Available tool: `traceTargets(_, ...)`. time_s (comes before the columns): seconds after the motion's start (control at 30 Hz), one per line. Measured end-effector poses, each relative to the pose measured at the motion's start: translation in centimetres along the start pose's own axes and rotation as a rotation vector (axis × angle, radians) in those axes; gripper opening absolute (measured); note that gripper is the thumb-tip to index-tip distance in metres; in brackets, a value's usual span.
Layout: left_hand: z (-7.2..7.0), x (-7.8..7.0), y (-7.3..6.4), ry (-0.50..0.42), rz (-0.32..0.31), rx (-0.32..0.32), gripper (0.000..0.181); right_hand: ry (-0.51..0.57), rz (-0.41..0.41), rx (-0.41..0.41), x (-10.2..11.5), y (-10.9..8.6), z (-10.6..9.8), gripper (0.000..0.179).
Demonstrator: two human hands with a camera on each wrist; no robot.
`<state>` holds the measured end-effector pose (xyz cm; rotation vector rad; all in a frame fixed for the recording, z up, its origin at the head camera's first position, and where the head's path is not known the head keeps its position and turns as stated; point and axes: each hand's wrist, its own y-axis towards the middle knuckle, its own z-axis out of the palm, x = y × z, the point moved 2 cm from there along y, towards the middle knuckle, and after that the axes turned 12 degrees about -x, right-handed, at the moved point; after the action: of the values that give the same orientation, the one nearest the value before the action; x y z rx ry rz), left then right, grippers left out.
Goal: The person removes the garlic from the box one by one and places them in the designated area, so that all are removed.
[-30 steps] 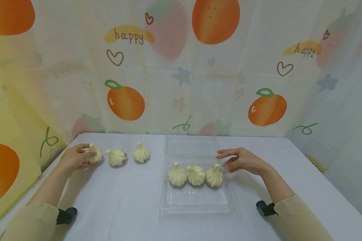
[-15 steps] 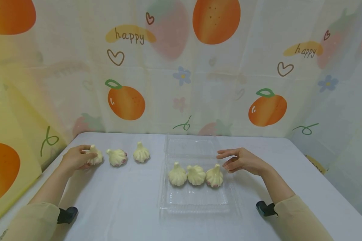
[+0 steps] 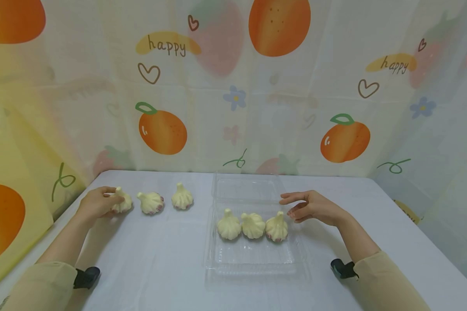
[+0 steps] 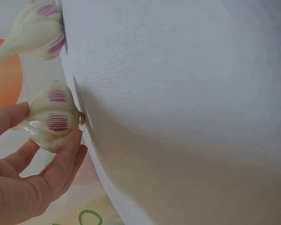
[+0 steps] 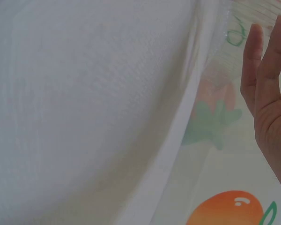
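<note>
At the left end of the table my left hand (image 3: 97, 203) pinches a garlic bulb (image 3: 123, 202) between thumb and fingers. The left wrist view shows this same garlic bulb (image 4: 54, 117) with purple streaks, its root end at the white cloth. To its right lie a second garlic bulb (image 3: 151, 203), tipped on its side, and a third garlic bulb (image 3: 182, 198) standing upright. Three more pale garlic bulbs (image 3: 253, 226) sit in a row inside a clear plastic box (image 3: 257, 258). My right hand (image 3: 313, 208) hovers by the box's right side, fingers loosely extended, holding nothing.
The clear box's lid (image 3: 243, 188) is folded back behind it. A white cloth covers the table (image 3: 159, 263). Behind rises a curtain (image 3: 272, 129) printed with oranges and strawberries, close to the table's far edge.
My left hand has shifted only slightly at the garlic bulb. The right hand, the box and the other bulbs hold their places.
</note>
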<state>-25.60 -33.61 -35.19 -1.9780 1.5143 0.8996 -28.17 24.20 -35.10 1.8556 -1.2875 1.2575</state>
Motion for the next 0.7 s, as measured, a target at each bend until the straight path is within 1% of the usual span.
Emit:
traceTargets(0.2, 0.03, -0.06, -0.06, 0.010, 0.008, -0.009, 0.068, 0.006, 0.004, -0.001, 0.02, -0.01, -0.01, 0.051)
traceTargets(0.37, -0.11, -0.32, -0.12, 0.065, 0.015, 0.002, 0.070, 0.007, 0.006, -0.005, 0.07, -0.01, -0.02, 0.051)
traceTargets(0.5, -0.21, -0.59, -0.24, 0.109, 0.018, -0.003, 0.069, 0.002, 0.003, -0.005, 0.13, 0.02, 0.00, 0.051)
traceTargets(0.7, -0.21, -0.69, -0.23, 0.139, 0.027, -0.005, 0.068, 0.001, 0.000, -0.003, 0.11, -0.02, -0.03, 0.051)
